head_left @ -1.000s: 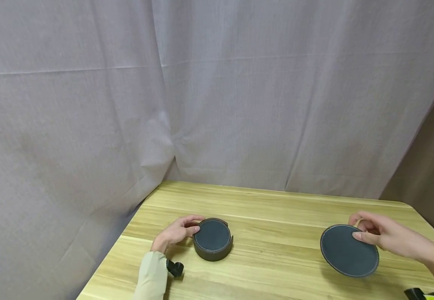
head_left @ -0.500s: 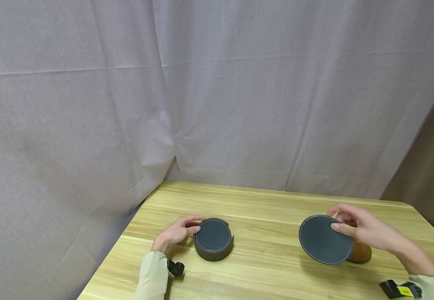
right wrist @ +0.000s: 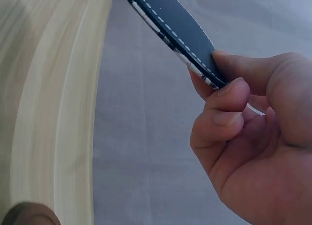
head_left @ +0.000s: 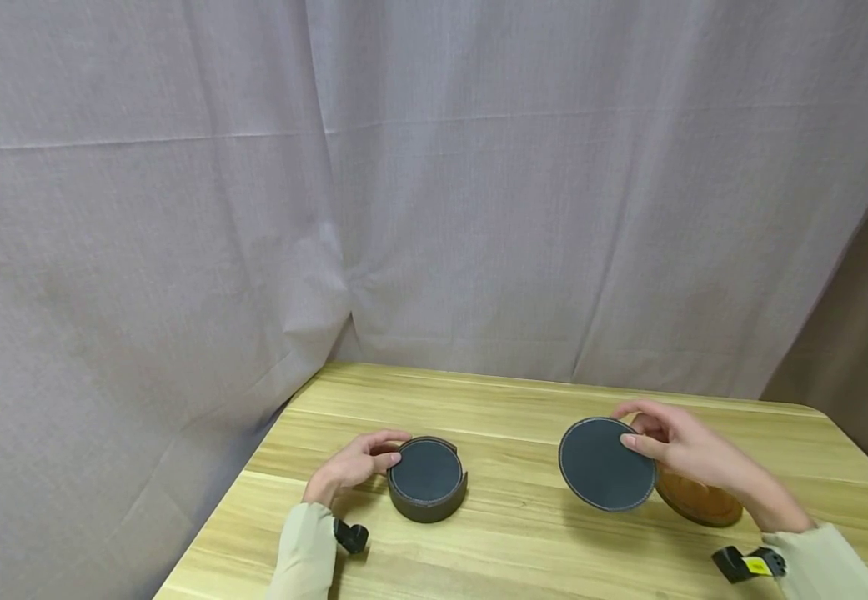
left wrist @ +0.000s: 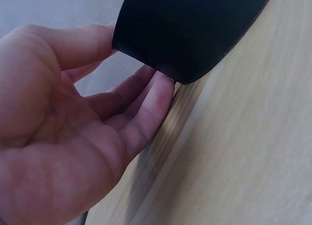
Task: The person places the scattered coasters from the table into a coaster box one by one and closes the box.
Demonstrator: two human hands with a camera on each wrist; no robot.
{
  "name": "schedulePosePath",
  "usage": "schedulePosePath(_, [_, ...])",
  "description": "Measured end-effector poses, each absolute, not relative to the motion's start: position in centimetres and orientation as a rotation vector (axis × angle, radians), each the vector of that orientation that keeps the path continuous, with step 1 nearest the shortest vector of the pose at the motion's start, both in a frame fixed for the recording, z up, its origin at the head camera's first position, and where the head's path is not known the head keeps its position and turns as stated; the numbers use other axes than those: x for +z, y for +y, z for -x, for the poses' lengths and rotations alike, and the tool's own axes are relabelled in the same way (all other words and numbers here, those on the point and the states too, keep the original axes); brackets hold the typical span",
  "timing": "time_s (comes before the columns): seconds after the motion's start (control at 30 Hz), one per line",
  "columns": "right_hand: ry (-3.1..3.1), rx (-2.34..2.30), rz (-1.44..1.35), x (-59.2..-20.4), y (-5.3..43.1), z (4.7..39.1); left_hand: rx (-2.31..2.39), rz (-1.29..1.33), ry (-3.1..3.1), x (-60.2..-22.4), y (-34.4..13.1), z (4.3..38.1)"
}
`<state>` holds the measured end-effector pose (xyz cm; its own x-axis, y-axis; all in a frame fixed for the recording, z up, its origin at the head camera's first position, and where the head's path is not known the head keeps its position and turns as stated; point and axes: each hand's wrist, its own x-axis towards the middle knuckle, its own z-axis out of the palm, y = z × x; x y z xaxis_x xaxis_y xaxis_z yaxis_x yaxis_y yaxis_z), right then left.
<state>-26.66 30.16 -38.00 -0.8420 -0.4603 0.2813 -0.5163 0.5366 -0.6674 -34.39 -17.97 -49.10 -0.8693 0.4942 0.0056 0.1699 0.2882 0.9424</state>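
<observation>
A round dark coaster with a light stitched edge is tilted above the table, pinched at its right edge between the thumb and fingers of my right hand. In the right wrist view the coaster shows a black-and-white patterned underside. Farther left stands a low dark round coaster holder with a gap in its right wall. A dark stitched coaster lies inside it. My left hand holds the holder's left side; in the left wrist view its thumb and fingertips meet the dark wall.
An orange-brown round object with a dark rim sits on the table, partly hidden behind the right hand and coaster. The wood-grain table ends at a grey curtain at the back and left.
My right hand has carried the coaster leftward toward the holder and slightly away from me, uncovering the orange-brown round object. The left hand and holder have stayed in place.
</observation>
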Motion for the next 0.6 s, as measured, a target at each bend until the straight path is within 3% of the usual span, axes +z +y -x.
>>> schedulePosePath(0.6, [-2.688, 1.362, -0.826, -39.2, 25.3, 29.1, 1.618, -0.612, 2.259, -49.1, -17.8, 34.3])
